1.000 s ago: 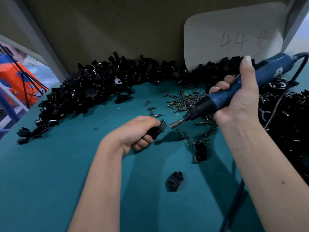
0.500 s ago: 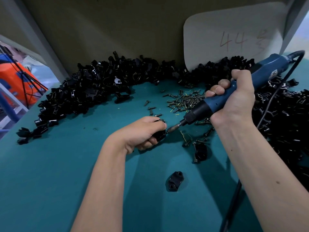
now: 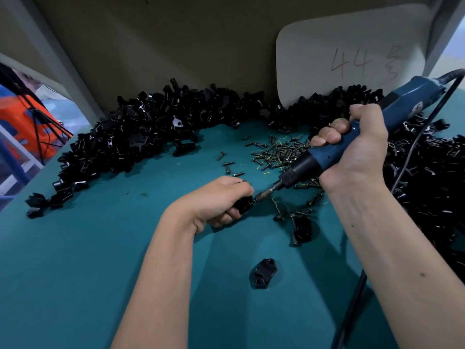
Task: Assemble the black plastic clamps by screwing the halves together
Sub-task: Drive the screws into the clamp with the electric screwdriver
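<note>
Screwdriver [image 3: 357, 137] tip now meets the black clamp [image 3: 242, 204] at centre frame, where a second ago I saw it held well clear above the teal bench [image 3: 75, 260]; I judge the driving of a screw has begun. My view shows the left hand [image 3: 216, 200] clenched around the clamp and the right hand [image 3: 352, 149] wrapped tight on the blue tool's grip, with loose screws [image 3: 276, 152] just behind and heaped black halves [image 3: 130, 137] across the upper frame. Fingers hide most of the clamp, so I cannot tell whether the halves sit flush or which hole the bit has entered, and the tool's cord runs off the lower edge.
</note>
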### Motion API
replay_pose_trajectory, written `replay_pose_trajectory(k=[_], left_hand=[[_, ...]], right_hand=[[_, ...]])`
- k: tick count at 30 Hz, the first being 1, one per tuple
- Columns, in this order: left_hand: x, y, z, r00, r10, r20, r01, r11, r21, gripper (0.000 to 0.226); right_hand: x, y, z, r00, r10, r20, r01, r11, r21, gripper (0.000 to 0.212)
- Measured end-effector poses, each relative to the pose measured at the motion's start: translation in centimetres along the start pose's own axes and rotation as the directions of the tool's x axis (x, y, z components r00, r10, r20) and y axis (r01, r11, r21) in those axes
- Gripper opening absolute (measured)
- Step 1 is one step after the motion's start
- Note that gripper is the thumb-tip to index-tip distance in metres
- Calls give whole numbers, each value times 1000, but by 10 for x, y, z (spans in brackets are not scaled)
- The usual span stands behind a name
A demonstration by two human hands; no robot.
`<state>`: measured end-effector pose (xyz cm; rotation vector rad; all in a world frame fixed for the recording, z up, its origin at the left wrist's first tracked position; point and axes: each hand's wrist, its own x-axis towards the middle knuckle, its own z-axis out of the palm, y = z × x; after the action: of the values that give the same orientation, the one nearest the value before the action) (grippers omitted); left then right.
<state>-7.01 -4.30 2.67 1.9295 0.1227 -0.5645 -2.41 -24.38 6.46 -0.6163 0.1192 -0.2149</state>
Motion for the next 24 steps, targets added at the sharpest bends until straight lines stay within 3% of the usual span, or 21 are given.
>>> replay_pose_trajectory(k=[5, 24], left_hand=[[1, 1, 1, 999, -27, -26, 27, 1000, 6, 36], [3, 4, 4, 999, -40, -26, 40, 999, -8, 24]], right_hand=[[-1, 0, 1, 1000, -4, -6, 4, 1000, -5, 22], [-6, 1, 5, 997, -60, 46, 62, 997, -37, 24]])
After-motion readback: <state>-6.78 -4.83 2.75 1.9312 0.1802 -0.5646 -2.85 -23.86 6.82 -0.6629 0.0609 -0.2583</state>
